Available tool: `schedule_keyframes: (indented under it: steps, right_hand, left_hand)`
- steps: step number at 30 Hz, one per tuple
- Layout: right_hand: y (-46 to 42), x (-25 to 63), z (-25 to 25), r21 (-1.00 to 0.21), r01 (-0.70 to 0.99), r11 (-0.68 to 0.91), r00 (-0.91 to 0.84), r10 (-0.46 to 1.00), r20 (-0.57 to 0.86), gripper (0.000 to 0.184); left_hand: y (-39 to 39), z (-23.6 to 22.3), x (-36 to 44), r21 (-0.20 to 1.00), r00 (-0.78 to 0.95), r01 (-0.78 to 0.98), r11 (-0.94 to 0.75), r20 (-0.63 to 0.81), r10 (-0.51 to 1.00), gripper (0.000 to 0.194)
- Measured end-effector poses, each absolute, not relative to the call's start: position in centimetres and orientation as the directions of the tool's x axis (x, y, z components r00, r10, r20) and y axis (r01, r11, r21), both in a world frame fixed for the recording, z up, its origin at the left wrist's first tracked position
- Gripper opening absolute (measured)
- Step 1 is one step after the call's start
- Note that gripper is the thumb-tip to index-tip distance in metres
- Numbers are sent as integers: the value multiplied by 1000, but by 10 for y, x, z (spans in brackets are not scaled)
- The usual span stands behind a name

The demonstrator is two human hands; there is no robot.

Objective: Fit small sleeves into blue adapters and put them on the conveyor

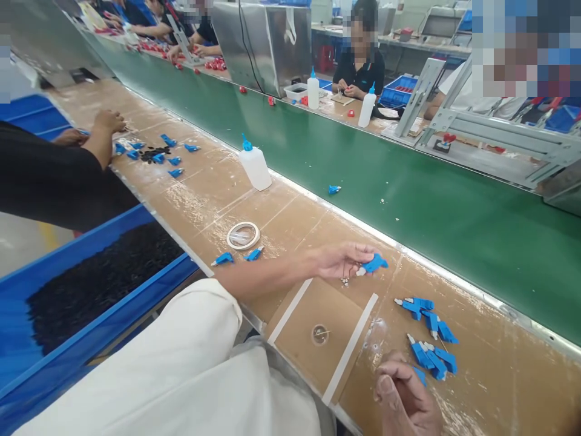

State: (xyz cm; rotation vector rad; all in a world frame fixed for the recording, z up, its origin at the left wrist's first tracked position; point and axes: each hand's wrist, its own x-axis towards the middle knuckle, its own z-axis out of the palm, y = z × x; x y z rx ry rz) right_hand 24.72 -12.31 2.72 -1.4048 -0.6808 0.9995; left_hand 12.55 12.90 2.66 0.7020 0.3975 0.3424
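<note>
My left hand (pixel 340 260) reaches across the bench, its fingertips closed on a small blue plastic part with a whitish tip (pixel 376 263). Under those fingers lie a few tiny pale bits (pixel 345 282). Near the front edge, my right hand (pixel 406 393) is curled with thumb and fingers pressed together; whatever they pinch, if anything, I cannot make out. Just beyond it sits a loose group of similar blue parts (pixel 438 363), one partly hidden by the hand. Between my hands, a cardboard sheet (pixel 295 345) with white tape strips carries a small round clear dish (pixel 319 335) with a thin stick in it.
A tape roll (pixel 244 236) and a white squeeze bottle (pixel 255 166) stand to the left. Beyond the bench runs a green belt (pixel 308 157) carrying one blue part (pixel 334 189). At left, a co-worker's arm (pixel 102 136) reaches over the bench; a blue bin (pixel 59 266) holds black pieces.
</note>
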Motion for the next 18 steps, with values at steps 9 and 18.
schedule_keyframes:
  steps: [9, 18]
  right_hand:
    - [-114, 229, 24, -982, 42, -182, 545, 829, -130, 28]
    - [-92, 190, 27, -972, 216, -89, 447, 894, 17, 25]
  left_hand:
    - [60, 11, 70, 461, 889, -260, 848, -229, 397, 50]
    - [28, 1, 54, 640, 796, -387, 664, -131, 591, 61]
